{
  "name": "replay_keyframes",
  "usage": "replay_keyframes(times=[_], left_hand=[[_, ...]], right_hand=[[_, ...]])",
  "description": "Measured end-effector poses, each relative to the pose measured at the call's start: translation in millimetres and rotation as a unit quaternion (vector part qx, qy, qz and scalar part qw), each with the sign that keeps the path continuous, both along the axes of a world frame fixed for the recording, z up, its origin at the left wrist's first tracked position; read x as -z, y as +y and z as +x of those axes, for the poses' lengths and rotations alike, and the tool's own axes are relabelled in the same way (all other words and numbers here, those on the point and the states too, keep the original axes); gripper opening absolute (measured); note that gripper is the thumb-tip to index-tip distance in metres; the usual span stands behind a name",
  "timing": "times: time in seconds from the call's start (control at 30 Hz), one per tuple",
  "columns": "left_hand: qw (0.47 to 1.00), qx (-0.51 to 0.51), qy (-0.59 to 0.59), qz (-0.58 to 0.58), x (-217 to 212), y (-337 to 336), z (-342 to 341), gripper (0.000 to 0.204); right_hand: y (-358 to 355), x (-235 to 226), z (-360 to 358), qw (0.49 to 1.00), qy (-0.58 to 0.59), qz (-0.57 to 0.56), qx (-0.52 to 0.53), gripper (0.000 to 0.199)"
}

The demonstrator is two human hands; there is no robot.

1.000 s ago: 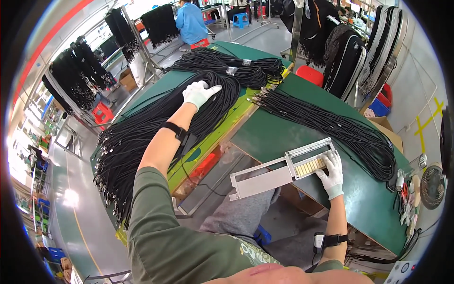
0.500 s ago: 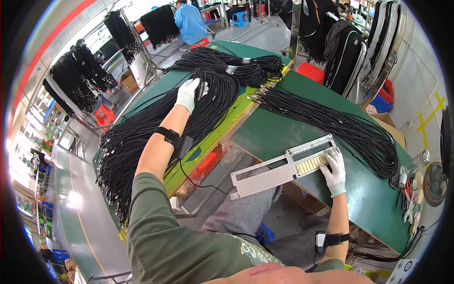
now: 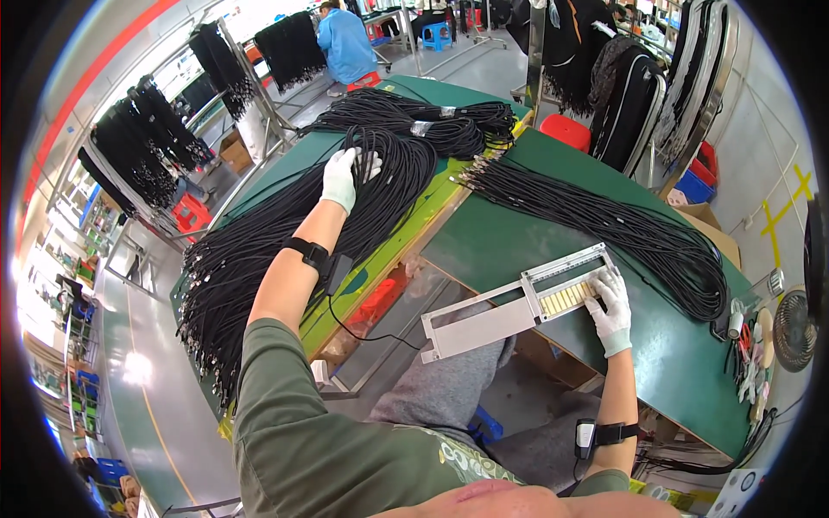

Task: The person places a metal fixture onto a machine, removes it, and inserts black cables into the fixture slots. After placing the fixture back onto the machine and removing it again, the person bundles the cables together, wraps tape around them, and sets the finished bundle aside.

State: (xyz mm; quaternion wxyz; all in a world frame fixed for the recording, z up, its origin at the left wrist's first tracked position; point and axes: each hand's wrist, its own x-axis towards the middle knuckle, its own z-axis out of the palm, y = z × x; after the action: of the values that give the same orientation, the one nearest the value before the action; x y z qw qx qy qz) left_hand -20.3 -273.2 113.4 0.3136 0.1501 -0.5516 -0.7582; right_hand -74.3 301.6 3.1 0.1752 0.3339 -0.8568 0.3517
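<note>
Left hand: my left hand [image 3: 344,175], in a white glove, is stretched out toward the upper middle of the frame; its fingers are curled into the big bundle of black cables [image 3: 285,250], gripping a few strands near the top of the heap.

Right hand: my right hand [image 3: 610,302], also gloved in white, sits right of centre; its fingers lie spread and flat on the end of the metal jig [image 3: 518,300], pressing rather than clasping it, the fingertips touching the row of pale yellow slots.

Cable bundle: it runs from the upper middle down to the left edge of the green table [image 3: 553,224], the metal plug ends fanned out at lower left.

Second bundle: another spread of black cables [image 3: 604,229] lies across the right half of the table, well apart from my left hand and just above the jig; its plug ends point toward the yellow strip [image 3: 406,237] that divides the two table halves.

Coiled cables: tied coils [image 3: 432,125] lie at the top of the table, just beyond my left hand.

Wrists: a black band with a lead on each forearm.

Far right: small tools and a fan [image 3: 790,328] at the table's edge.

Background: a person in a blue top [image 3: 345,43] at upper middle; racks of hanging black cables at upper left and upper right.
</note>
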Motion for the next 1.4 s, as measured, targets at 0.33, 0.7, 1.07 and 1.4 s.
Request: replay_keyframes(times=[0.33, 0.7, 1.07, 1.4], left_hand=[[1.000, 0.016, -0.006, -0.009, 3.4, -0.9, -1.9, 0.024], [0.992, 0.055, 0.097, 0.062, -65.1, -43.3, 9.6, 0.027], [0.967, -0.008, -0.043, -0.251, -131.3, 77.8, 137.1, 0.023], [0.795, 0.019, -0.169, -0.582, -34.4, 197.9, 204.3, 0.019]], right_hand=[[1.7, -0.4, 0.0, 1.000, -0.018, -0.003, -0.006, 0.036], [4.1, 6.3, -5.4, 1.000, -0.004, 0.001, -0.018, 0.034], [-37.1, -49.4, 26.4, 0.887, -0.261, -0.376, -0.052, 0.028], [-242.1, -123.5, 158.3, 0.645, -0.603, -0.300, -0.361, 0.038]])
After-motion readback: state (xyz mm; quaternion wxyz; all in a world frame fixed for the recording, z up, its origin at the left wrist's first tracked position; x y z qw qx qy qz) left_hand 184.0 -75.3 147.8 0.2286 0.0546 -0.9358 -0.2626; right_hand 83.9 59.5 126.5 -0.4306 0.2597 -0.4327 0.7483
